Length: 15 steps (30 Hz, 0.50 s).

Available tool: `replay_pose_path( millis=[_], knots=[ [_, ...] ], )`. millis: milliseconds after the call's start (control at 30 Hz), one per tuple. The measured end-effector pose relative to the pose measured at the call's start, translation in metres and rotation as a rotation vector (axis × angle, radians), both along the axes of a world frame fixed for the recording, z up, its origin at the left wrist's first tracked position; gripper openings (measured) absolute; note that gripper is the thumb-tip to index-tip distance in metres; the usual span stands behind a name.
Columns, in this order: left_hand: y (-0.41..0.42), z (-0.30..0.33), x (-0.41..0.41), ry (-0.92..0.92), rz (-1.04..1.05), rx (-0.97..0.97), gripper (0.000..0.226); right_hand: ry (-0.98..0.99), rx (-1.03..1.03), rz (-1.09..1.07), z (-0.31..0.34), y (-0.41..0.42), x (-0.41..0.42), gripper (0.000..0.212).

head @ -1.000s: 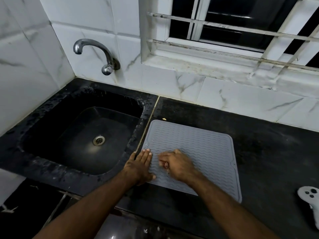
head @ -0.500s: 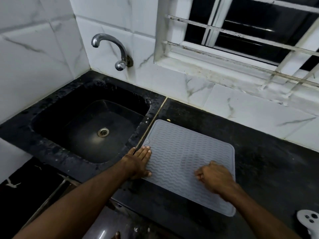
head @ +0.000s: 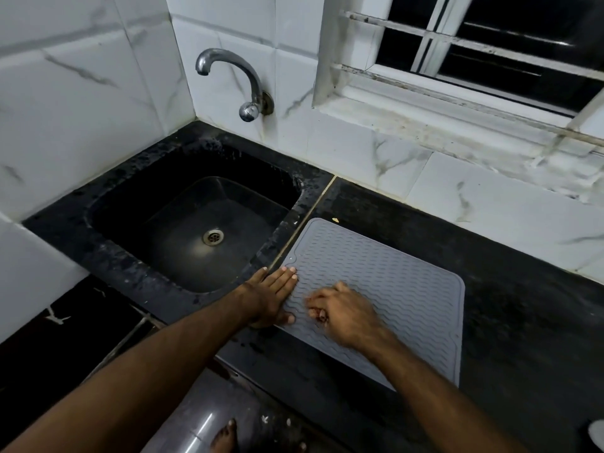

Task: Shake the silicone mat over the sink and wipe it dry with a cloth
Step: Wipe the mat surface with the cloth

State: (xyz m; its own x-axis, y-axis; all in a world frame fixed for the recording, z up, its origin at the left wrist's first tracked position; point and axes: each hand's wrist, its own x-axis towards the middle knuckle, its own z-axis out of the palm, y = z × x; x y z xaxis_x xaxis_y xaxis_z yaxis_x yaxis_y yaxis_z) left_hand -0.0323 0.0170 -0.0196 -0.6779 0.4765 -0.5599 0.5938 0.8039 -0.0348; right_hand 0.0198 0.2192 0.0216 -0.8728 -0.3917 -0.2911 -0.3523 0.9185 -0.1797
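Observation:
A grey silicone mat with a wavy ribbed surface lies flat on the black counter, just right of the black sink. My left hand lies flat with straight fingers on the mat's left edge and holds it down. My right hand sits on the mat's near-left part, a short gap from the left hand. Its fingers are curled round a small reddish cloth, of which only a bit shows under the fingers.
A metal tap juts from the tiled wall above the sink, whose drain is uncovered. A barred window sits at the back right. A white object peeks in at the counter's bottom right corner.
My right hand swept right across the mat, then came back left close to the left hand. The left hand stayed on the mat's left edge. The camera shifted.

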Motion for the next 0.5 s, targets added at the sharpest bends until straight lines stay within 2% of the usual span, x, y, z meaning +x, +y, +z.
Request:
replay_pose_path(
  millis=[167,267,367,500],
  knots=[
    [-0.001,-0.010,-0.004,-0.028,0.032,0.042,0.096,-0.099,0.161,-0.042,0.009,0.030,0.009,0.032],
    [-0.003,-0.015,-0.005,-0.009,0.034,0.040,0.098,-0.069,0.042,-0.076,0.019,0.020,0.000,0.028],
    [-0.003,-0.016,-0.006,0.008,0.023,0.024,0.099,-0.018,-0.090,-0.022,0.021,-0.007,-0.008,0.038],
    [-0.004,-0.014,-0.001,0.059,0.009,0.039,0.095,-0.061,-0.028,0.043,0.012,-0.009,0.000,0.047]
  ],
)
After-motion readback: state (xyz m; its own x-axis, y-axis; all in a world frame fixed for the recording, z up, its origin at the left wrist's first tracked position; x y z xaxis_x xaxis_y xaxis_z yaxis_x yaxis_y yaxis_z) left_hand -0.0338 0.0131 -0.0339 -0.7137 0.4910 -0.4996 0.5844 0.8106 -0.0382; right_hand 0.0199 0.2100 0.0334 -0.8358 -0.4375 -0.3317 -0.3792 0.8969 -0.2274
